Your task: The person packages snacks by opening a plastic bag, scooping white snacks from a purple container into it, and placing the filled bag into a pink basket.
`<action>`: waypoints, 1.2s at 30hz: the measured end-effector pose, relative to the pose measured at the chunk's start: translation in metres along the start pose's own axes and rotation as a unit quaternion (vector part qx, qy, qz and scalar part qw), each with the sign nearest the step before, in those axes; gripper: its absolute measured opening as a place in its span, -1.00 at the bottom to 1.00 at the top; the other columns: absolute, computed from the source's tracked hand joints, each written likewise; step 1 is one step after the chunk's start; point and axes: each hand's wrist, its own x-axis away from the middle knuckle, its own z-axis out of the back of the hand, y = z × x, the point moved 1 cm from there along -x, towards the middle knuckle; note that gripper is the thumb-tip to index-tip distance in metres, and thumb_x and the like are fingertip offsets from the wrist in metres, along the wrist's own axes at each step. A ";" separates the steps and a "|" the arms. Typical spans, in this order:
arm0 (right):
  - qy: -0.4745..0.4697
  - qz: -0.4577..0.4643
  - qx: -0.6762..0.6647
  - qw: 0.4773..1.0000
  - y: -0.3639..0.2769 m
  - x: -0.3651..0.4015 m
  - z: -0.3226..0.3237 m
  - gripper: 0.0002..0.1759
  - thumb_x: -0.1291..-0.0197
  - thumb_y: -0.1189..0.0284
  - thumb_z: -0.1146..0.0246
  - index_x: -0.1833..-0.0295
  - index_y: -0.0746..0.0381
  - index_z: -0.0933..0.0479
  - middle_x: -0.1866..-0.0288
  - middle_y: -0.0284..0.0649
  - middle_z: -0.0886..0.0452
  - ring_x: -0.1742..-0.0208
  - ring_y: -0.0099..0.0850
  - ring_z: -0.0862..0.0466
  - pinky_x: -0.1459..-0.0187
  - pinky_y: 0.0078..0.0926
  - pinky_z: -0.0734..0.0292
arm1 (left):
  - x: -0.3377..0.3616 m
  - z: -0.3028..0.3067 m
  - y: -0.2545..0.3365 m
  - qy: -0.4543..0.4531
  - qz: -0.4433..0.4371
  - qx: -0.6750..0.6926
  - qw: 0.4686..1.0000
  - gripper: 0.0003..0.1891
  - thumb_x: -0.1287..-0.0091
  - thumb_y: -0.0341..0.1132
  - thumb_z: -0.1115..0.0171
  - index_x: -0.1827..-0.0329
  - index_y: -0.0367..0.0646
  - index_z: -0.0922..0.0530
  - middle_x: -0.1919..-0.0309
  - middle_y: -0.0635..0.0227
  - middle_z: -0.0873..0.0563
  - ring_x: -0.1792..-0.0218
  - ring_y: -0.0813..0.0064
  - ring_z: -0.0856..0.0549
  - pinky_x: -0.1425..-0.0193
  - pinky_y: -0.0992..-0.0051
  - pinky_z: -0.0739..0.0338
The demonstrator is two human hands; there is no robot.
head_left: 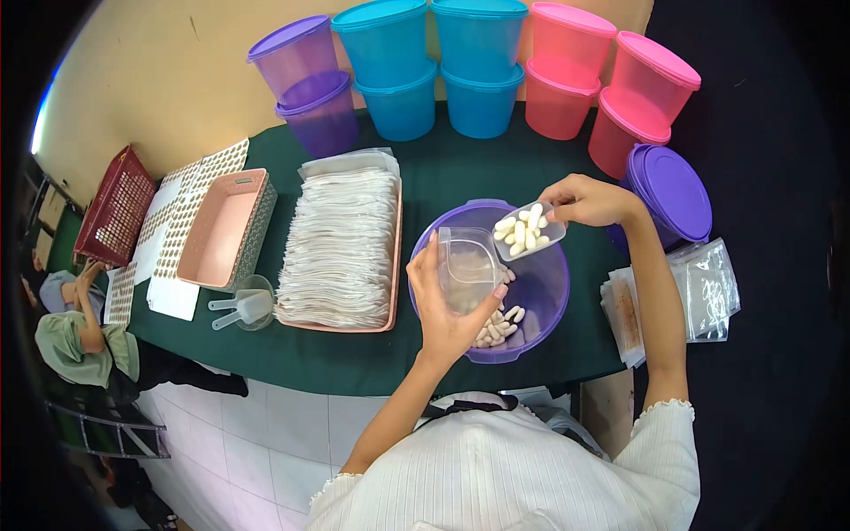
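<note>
My left hand (pixel 447 310) is wrapped round a clear plastic container (pixel 469 261), holding it over the purple tub (pixel 553 314). Just to its right, my right hand (pixel 583 202) grips a translucent scoop (pixel 556 232) loaded with white, capsule-shaped pieces (pixel 522 232). The scoop's front edge comes close to the container's upper right side. More of these oblong pieces (pixel 498 329) lie at the bottom of the tub, partly hidden by my left hand and the container.
Left of the tub stands a pink basket (pixel 396 292) packed with white packets (pixel 341 239). Farther left are spare scoops (pixel 252 305), a pink basket (pixel 212 230) and sticker sheets (pixel 181 212). Stacked tubs (pixel 482 97) line the back; clear bags (pixel 704 288) lie right. Another person (pixel 80 345) sits far left.
</note>
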 end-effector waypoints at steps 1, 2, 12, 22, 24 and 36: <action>0.030 -0.008 0.005 1.000 0.000 0.003 -0.001 -0.71 -0.03 0.44 -0.13 0.15 0.39 -0.50 0.47 -0.25 -0.55 0.44 -0.54 -0.51 0.34 -0.56 -0.40 | 0.000 0.000 0.000 0.005 0.005 -0.001 1.000 -0.05 0.14 -0.24 -0.44 -0.29 -0.28 -0.04 -0.01 0.12 -0.24 -0.04 0.25 -0.33 -0.12 0.32 -0.26; 0.060 -0.016 0.009 0.998 -0.001 0.005 -0.001 -0.71 -0.02 0.44 -0.12 0.16 0.39 -0.50 0.46 -0.21 -0.56 0.44 -0.50 -0.52 0.31 -0.53 -0.41 | 0.000 -0.001 0.000 0.010 0.010 -0.001 1.000 -0.05 0.15 -0.23 -0.45 -0.29 -0.28 -0.06 0.00 0.12 -0.24 -0.03 0.25 -0.34 -0.11 0.32 -0.27; 0.114 0.061 0.072 0.989 -0.038 0.026 0.014 -0.74 0.02 0.48 -0.13 0.22 0.41 -0.51 0.61 -0.20 -0.51 0.53 -0.56 -0.49 0.42 -0.58 -0.40 | -0.002 -0.007 -0.003 -0.052 0.000 -0.056 0.997 0.00 0.27 -0.10 -0.48 -0.24 -0.33 -0.12 0.03 0.12 -0.36 0.04 0.20 -0.44 -0.02 0.27 -0.29; 0.130 -0.038 0.273 0.953 -0.085 0.032 0.002 -0.65 0.22 0.50 -0.05 0.24 0.39 -0.54 0.46 0.06 -0.57 0.36 -0.13 -0.58 0.22 -0.32 -0.43 | -0.002 -0.006 0.001 -0.078 0.017 -0.046 0.996 -0.11 0.27 -0.20 -0.49 -0.13 -0.36 -0.18 0.04 0.05 -0.37 -0.01 0.18 -0.43 -0.10 0.30 -0.32; 0.143 -0.043 0.275 0.950 -0.086 0.032 0.001 -0.65 0.21 0.50 -0.04 0.23 0.39 -0.54 0.45 0.05 -0.57 0.36 -0.13 -0.58 0.20 -0.32 -0.43 | -0.002 -0.006 0.002 -0.080 0.019 -0.045 0.996 -0.11 0.26 -0.20 -0.49 -0.13 -0.36 -0.18 0.04 0.05 -0.37 -0.01 0.18 -0.43 -0.10 0.31 -0.32; 0.182 -0.034 0.283 0.941 -0.088 0.039 -0.006 -0.62 0.16 0.49 -0.04 0.14 0.38 -0.52 0.41 0.04 -0.58 0.31 -0.11 -0.58 0.19 -0.25 -0.42 | 0.000 -0.007 -0.003 -0.075 0.003 -0.052 0.996 -0.08 0.24 -0.08 -0.45 -0.16 -0.32 -0.17 0.03 0.11 -0.36 0.00 0.20 -0.43 -0.01 0.27 -0.27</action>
